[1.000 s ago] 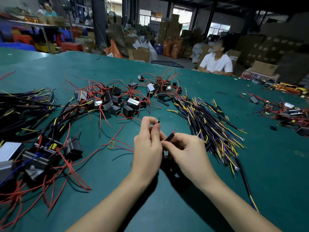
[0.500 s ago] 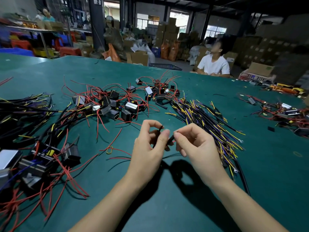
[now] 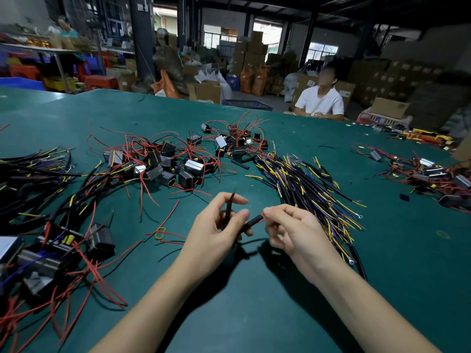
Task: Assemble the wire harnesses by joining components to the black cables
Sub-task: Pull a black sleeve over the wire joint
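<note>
Matt green table (image 3: 254, 314), matt black tubing (image 3: 252, 223)

The table (image 3: 254, 314) surface is dark teal green. The cable bundle (image 3: 305, 189) is black, with yellow and purple-blue conductor ends. The component pile (image 3: 168, 164) consists of black and silver-grey blocks with red leads. The tube (image 3: 252, 222) between the hands is black, with a red wire tip at its right end. The thin wire (image 3: 229, 207) in the left hand (image 3: 216, 233) is black. A seated person's shirt (image 3: 319, 101) is white. A loop (image 3: 160, 233) on the table is yellow.
</note>
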### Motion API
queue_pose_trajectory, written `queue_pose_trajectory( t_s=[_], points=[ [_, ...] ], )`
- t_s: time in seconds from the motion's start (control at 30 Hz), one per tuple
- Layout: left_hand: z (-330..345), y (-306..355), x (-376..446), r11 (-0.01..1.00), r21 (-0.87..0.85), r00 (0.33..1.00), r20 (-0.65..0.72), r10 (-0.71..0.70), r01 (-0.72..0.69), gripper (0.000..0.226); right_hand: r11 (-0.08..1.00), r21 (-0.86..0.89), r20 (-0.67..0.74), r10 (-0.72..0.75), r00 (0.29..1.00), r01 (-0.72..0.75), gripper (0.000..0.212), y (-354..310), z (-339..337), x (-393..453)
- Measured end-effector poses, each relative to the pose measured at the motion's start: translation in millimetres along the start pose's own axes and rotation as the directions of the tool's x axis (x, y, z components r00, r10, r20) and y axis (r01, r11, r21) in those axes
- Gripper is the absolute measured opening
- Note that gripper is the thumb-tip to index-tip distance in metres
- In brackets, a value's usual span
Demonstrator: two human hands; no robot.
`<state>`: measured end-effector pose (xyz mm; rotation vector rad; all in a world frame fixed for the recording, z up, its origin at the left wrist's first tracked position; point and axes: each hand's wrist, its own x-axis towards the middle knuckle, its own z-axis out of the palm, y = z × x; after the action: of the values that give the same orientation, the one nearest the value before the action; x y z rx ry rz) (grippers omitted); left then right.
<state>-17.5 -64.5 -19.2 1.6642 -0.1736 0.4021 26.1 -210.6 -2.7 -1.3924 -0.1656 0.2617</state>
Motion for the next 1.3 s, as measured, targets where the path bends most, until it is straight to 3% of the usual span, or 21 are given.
queue_pose_trajectory(
  t_s=[0.07,0.13,0.2,0.23,0.3,0.37,0.4,0.47,0.53,0.6,0.7,0.77,0.8,0.87,0.9,1.07,1.3],
  points=[
    [1.8,0.0,-2.0,1.0,-0.005,1.0,-0.027,0.008,-0.008,0.015,0.99,-0.083,0.113,0.127,0.985,-0.118,0.01,-11.2,-12.5,3.0],
    [2.6,-0.7,-3.0,1.0,0.014,0.999,-0.039,0.017,-0.017,0.022,0.969,-0.212,0.169,0.163,0.972,-0.125,0.015,-28.8,-28.3,11.1],
    [2.9,-0.8,-3.0,1.0,0.003,0.999,-0.035,0.011,-0.011,0.023,0.921,-0.389,0.035,0.028,0.999,-0.012,0.011,-47.1,-40.1,29.6],
    [3.0,-1.1,-2.8,1.0,0.006,0.999,-0.033,0.008,-0.008,0.024,0.844,-0.535,-0.068,-0.078,0.995,0.03,0.013,-51.5,-44.1,42.3],
    [3.6,-0.9,-1.9,1.0,0.023,0.999,-0.035,0.012,-0.011,0.024,0.503,-0.864,-0.157,-0.255,0.954,-0.008,0.022,-50.7,-43.7,67.2],
    [3.1,-0.4,-1.7,0.999,0.032,0.999,-0.04,0.018,-0.017,0.021,0.133,-0.984,-0.156,-0.293,0.943,-0.122,0.025,-39.4,-34.9,82.9],
    [2.9,0.2,-1.8,0.999,0.032,0.999,-0.039,0.022,-0.021,0.022,0.013,-0.988,-0.149,-0.315,0.937,-0.152,0.025,-33.7,-30.9,88.6],
    [2.2,0.4,-2.5,1.0,0.015,0.999,-0.041,0.022,-0.021,0.025,-0.129,-0.972,-0.138,-0.366,0.92,-0.197,0.017,-26.4,-25.4,97.2],
    [1.6,0.1,-1.6,1.0,0.018,0.998,-0.061,0.021,-0.02,0.025,-0.185,-0.948,-0.171,-0.386,0.906,-0.258,0.02,-25.2,-23.2,103.2],
    [1.7,0.5,0.1,0.999,0.025,0.996,-0.09,0.024,-0.021,0.025,-0.158,-0.947,-0.206,-0.373,0.905,-0.281,0.022,-25.8,-24.0,106.4],
    [1.5,2.1,1.0,0.999,-0.005,0.993,-0.11,0.035,-0.036,0.023,0.061,-0.956,-0.288,-0.386,0.876,-0.288,0.015,-36.1,-32.2,102.8],
    [1.7,1.8,0.9,0.999,-0.029,0.993,-0.115,0.03,-0.034,0.017,0.312,-0.926,-0.321,-0.352,0.88,-0.213,0.018,-46.0,-40.6,94.8],
    [1.8,1.4,1.0,0.999,-0.04,0.992,-0.119,0.03,-0.035,0.013,0.488,-0.863,-0.297,-0.288,0.91,-0.127,0.024,-49.0,-43.4,87.8],
    [2.0,1.2,0.7,0.998,-0.054,0.992,-0.123,0.038,-0.045,0.008,0.817,-0.577,-0.168,-0.113,0.979,-0.004,0.027,-49.4,-44.7,66.7],
    [1.8,1.6,0.7,0.997,-0.059,0.991,-0.127,0.049,-0.057,0.007,0.89,-0.456,-0.09,-0.067,0.994,0.018,0.023,-48.0,-45.2,55.7],
    [1.5,2.2,1.6,0.993,-0.082,0.986,-0.15,0.076,-0.089,0.011,0.987,-0.163,0.141,0.011,0.99,0.013,0.02,-41.9,-46.1,10.8],
    [3.4,1.1,2.5,0.994,-0.095,0.983,-0.181,0.038,-0.056,0.012,0.981,-0.19,0.301,0.017,0.953,0.043,0.024,-40.5,-46.4,-3.0]
  ],
)
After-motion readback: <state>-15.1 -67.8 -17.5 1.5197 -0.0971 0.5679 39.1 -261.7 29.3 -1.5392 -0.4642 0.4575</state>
